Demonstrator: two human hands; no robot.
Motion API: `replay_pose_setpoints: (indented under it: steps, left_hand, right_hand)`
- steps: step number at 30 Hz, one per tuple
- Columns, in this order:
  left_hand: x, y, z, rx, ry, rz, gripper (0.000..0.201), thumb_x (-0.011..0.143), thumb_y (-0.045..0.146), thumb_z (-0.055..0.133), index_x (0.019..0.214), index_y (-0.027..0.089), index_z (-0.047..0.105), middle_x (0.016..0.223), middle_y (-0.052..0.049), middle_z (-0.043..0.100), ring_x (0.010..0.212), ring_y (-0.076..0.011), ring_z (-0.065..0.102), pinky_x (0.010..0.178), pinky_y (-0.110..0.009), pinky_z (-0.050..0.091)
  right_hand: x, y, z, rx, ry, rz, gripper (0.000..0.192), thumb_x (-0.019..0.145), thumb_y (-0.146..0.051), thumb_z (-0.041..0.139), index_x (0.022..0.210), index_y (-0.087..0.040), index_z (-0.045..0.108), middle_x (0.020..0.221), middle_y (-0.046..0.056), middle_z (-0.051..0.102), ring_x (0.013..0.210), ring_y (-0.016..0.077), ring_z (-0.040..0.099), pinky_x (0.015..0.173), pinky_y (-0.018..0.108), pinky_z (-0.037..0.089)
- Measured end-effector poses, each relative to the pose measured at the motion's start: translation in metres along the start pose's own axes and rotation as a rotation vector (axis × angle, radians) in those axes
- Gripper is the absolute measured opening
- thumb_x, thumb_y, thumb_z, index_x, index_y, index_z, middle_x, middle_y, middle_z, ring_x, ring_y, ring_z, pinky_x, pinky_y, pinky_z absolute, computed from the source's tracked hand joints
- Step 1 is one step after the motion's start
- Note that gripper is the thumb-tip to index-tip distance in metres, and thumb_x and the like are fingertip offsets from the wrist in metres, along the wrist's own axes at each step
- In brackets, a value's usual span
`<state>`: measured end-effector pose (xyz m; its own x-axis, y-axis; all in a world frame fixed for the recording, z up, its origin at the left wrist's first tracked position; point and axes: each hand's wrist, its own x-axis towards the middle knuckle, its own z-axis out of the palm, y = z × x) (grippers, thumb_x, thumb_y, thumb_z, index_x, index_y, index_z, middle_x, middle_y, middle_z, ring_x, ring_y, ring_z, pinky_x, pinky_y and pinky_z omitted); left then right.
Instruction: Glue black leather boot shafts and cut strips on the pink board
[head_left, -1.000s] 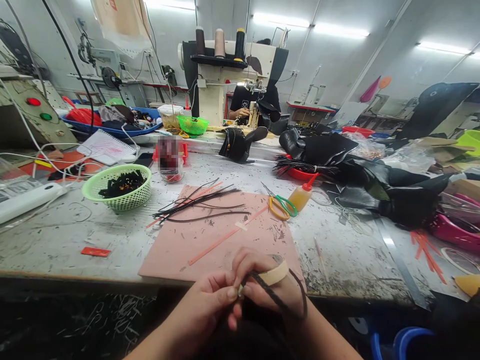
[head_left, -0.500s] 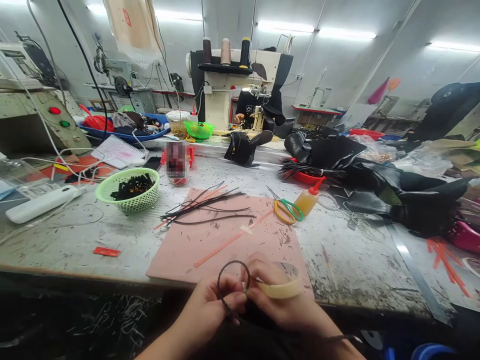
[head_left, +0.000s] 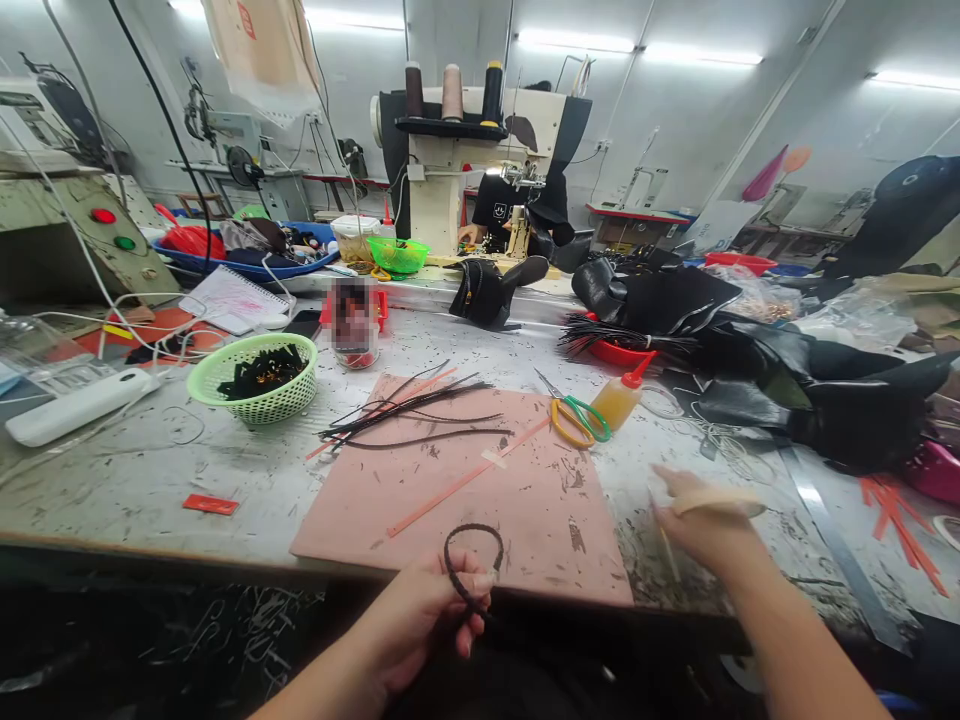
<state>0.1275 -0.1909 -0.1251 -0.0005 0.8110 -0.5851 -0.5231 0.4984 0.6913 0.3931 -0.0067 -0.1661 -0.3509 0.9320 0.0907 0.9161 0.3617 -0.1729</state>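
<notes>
Nearest us, our left hand (head_left: 431, 610) pinches the black cord loop (head_left: 472, 555) at the pink mat's (head_left: 480, 480) near edge; a slack pinch could undo it. Our right hand (head_left: 694, 520), w/ a tape roll (head_left: 716, 500) on it, grasps nothing; it might snag the thin stick (head_left: 666, 548) below.

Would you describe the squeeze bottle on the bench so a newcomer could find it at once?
Start at the pink mat in the middle of the grey workbench. Just off its far right corner lie scissors with yellow and green handles, and beside them leans the squeeze bottle: amber, red-capped, the only bottle there.
</notes>
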Motion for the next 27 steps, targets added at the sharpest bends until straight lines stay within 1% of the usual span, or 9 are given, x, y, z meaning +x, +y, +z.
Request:
replay_pose_setpoints:
  steps: [3, 7, 9, 13, 14, 15, 17, 21, 27]
  left_hand:
    - [0.002, 0.002, 0.000, 0.018, 0.017, 0.014, 0.031, 0.048, 0.030, 0.077, 0.053, 0.015, 0.051, 0.048, 0.003, 0.052, 0.041, -0.0067, 0.046, 0.034, -0.014, 0.030]
    - [0.004, 0.000, 0.000, 0.082, -0.011, 0.051, 0.033, 0.050, 0.035, 0.078, 0.053, 0.014, 0.052, 0.048, 0.002, 0.053, 0.043, -0.0083, 0.048, 0.037, -0.017, 0.036]
    - [0.005, -0.002, 0.001, 0.133, -0.025, 0.070, 0.032, 0.053, 0.036, 0.077, 0.055, 0.014, 0.054, 0.047, 0.002, 0.054, 0.042, -0.0086, 0.048, 0.040, -0.018, 0.038]
    - [0.008, -0.007, 0.002, 0.192, -0.038, 0.060, 0.030, 0.058, 0.035, 0.076, 0.057, 0.015, 0.054, 0.047, 0.001, 0.056, 0.044, -0.0098, 0.049, 0.045, -0.020, 0.040]
    - [0.008, -0.008, 0.001, 0.187, -0.049, 0.045, 0.031, 0.057, 0.036, 0.077, 0.057, 0.015, 0.054, 0.047, 0.001, 0.056, 0.045, -0.0098, 0.049, 0.045, -0.020, 0.040]
    - [0.008, -0.009, -0.001, 0.174, -0.058, 0.029, 0.032, 0.057, 0.037, 0.077, 0.057, 0.015, 0.054, 0.047, 0.001, 0.056, 0.044, -0.0097, 0.049, 0.044, -0.020, 0.039]
    - [0.008, -0.011, -0.006, 0.156, -0.065, 0.006, 0.033, 0.057, 0.039, 0.077, 0.057, 0.014, 0.054, 0.047, 0.001, 0.056, 0.043, -0.0089, 0.048, 0.044, -0.019, 0.036]
    - [0.010, -0.008, -0.016, 0.159, 0.019, 0.066, 0.032, 0.062, 0.039, 0.073, 0.061, 0.014, 0.055, 0.050, 0.002, 0.058, 0.041, -0.0063, 0.047, 0.045, -0.017, 0.032]
    - [0.019, -0.004, -0.023, 0.226, 0.165, 0.166, 0.029, 0.064, 0.038, 0.069, 0.060, 0.014, 0.054, 0.052, 0.003, 0.058, 0.040, -0.0063, 0.046, 0.044, -0.018, 0.032]
  right_hand:
    - [0.005, 0.026, -0.015, -0.068, -0.180, 0.383, 0.023, 0.073, -0.034, 0.047, 0.069, -0.018, 0.063, 0.081, 0.017, 0.063, 0.079, 0.0339, 0.061, 0.068, 0.045, 0.044]
    - [0.001, 0.001, -0.036, 0.177, -0.033, 0.561, 0.031, 0.072, -0.049, 0.051, 0.068, -0.019, 0.062, 0.093, 0.027, 0.058, 0.092, 0.0423, 0.055, 0.069, 0.052, 0.038]
    - [-0.009, -0.037, -0.034, 0.326, -0.009, 0.470, 0.038, 0.077, -0.050, 0.045, 0.089, -0.018, 0.063, 0.100, 0.024, 0.057, 0.093, 0.0356, 0.055, 0.069, 0.047, 0.041]
    - [-0.031, -0.125, -0.008, 0.749, -0.261, 0.145, 0.037, 0.074, -0.049, 0.049, 0.101, -0.027, 0.061, 0.068, 0.001, 0.062, 0.056, 0.0139, 0.056, 0.051, 0.026, 0.043]
    - [-0.032, -0.142, -0.001, 1.069, -0.429, 0.036, 0.044, 0.069, -0.047, 0.056, 0.106, -0.024, 0.058, 0.065, 0.000, 0.061, 0.051, 0.0119, 0.051, 0.046, 0.023, 0.039]
    - [-0.028, -0.154, 0.004, 1.314, -0.466, 0.020, 0.046, 0.066, -0.047, 0.060, 0.105, -0.023, 0.057, 0.063, -0.001, 0.059, 0.046, 0.0094, 0.046, 0.042, 0.020, 0.035]
    - [-0.009, -0.165, 0.008, 1.585, -0.392, 0.037, 0.045, 0.064, -0.046, 0.062, 0.099, -0.019, 0.058, 0.062, -0.001, 0.057, 0.041, 0.0053, 0.035, 0.039, 0.018, 0.027]
    - [0.051, -0.156, 0.005, 1.380, -0.176, 0.068, 0.037, 0.067, -0.044, 0.061, 0.087, -0.013, 0.061, 0.064, 0.001, 0.060, 0.039, 0.0022, 0.028, 0.037, 0.017, 0.023]
    - [0.096, -0.125, 0.002, 0.897, -0.125, 0.073, 0.032, 0.084, -0.019, 0.043, 0.112, -0.013, 0.058, 0.094, 0.006, 0.063, 0.079, 0.0133, 0.060, 0.065, 0.023, 0.042]
